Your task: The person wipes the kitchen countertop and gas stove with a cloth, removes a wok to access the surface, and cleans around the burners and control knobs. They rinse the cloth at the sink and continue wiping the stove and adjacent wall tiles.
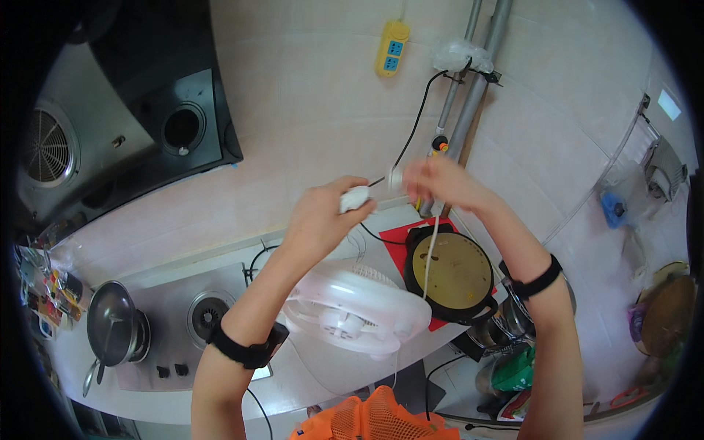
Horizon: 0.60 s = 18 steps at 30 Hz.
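Observation:
My left hand (pixel 322 214) grips a white socket-like connector (pixel 355 199), into which a thin black cable (pixel 421 113) runs. Facing it, my right hand (pixel 443 181) is blurred, with its fingers on a white plug-like piece (pixel 395 179). A white cord (pixel 432 253) hangs from beneath my right hand. It passes in front of a round electric pan (pixel 454 269) and reaches a white plastic electric fan (pixel 357 308). The fan stands tilted on the counter, below both hands.
Left of the fan is a gas stove (pixel 165 308) with a dark wok (pixel 111 324) on it. A range hood (pixel 137 104) juts out at upper left. A yellow power strip (pixel 392 48) hangs on the tiled wall, near grey pipes (pixel 478 88). The pan rests on a red mat (pixel 391 247).

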{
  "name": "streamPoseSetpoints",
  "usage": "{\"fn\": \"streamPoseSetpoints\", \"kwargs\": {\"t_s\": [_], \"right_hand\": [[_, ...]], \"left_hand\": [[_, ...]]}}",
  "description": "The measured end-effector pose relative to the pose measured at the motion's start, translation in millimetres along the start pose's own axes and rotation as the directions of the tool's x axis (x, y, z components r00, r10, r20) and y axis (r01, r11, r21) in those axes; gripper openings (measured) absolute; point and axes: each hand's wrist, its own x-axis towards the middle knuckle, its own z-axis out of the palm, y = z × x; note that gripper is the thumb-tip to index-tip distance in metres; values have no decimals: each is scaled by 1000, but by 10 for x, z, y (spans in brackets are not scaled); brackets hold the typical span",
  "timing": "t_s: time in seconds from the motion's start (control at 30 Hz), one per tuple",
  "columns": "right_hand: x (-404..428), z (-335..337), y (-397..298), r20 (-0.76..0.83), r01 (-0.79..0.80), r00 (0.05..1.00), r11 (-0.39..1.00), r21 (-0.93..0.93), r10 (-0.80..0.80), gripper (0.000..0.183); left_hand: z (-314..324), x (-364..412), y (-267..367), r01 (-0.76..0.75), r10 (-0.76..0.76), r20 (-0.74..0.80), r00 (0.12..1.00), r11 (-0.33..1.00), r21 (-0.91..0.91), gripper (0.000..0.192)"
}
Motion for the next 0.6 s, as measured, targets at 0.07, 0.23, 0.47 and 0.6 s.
{"fn": "streamPoseSetpoints", "kwargs": {"t_s": [0.07, 0.23, 0.47, 0.6], "right_hand": [[403, -326, 160, -294, -50, 938, 910, 413, 184, 26], [1432, -978, 502, -444, 67, 888, 922, 382, 119, 26], [2190, -1243, 792, -691, -76, 697, 939, -334, -190, 33], [2293, -1265, 840, -698, -57, 687, 942, -331, -204, 35]], "left_hand": [[-45, 29, -26, 29, -29, 6, 1000, 999, 30, 29], [-122, -192, -65, 152, -150, -64, 987, 988, 24, 24], [-421, -623, -52, 468, -455, -187, 870, 883, 26, 21], [-420, -640, -61, 535, -539, -158, 827, 842, -71, 21]]}}
